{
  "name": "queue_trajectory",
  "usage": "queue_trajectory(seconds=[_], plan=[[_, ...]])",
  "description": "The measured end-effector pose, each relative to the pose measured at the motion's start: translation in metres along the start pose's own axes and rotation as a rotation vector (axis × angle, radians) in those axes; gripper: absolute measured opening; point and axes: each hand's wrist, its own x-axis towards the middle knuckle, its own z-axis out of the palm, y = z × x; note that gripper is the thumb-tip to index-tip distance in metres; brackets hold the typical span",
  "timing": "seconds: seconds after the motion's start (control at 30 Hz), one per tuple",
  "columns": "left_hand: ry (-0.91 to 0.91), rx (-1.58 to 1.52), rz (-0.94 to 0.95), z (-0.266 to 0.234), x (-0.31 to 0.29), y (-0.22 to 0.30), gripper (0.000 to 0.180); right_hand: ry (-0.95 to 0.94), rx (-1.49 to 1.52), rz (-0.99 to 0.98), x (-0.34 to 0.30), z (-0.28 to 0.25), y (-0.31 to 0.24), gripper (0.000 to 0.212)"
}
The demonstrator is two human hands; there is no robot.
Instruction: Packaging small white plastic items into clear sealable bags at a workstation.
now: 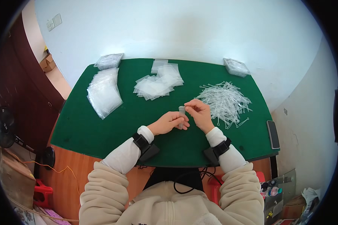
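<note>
My left hand (171, 122) is closed round a narrow translucent bundle (181, 110), held upright over the near middle of the table. Its upper end shows above my fingers; its make-up is too small to tell. Beside that end, my right hand (199, 114) is pinched, and what its fingertips hold is hidden. To the right lies a heap of thin clear plastic sticks with looped ends (227, 102). Ahead of my hands is a loose spread of small clear plastic bags (154, 87). A fanned stack of larger clear bags (104, 92) lies on the left.
The green-covered table (139, 123) stands against a white wall. Filled clear packets lie at its far left (109, 60) and far right (236, 67) corners. A phone (273, 134) rests at the right edge. A black fan (5, 127) stands off to the left.
</note>
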Motion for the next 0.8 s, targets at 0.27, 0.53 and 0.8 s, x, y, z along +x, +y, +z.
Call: queue_trajectory(seconds=[0.27, 0.53, 0.8], plan=[[0.197, 0.44, 0.3, 0.004, -0.001, 0.0, 0.019, 0.104, 0.164, 0.101, -0.006, 0.014, -0.009, 0.01], [0.268, 0.634, 0.287, -0.004, 0.0, -0.004, 0.024, -0.014, -0.154, -0.017, -0.008, 0.015, 0.004, 0.008], [0.265, 0.666, 0.208, -0.007, 0.001, -0.002, 0.022, 0.027, -0.187, 0.021, -0.008, 0.016, -0.002, 0.008]])
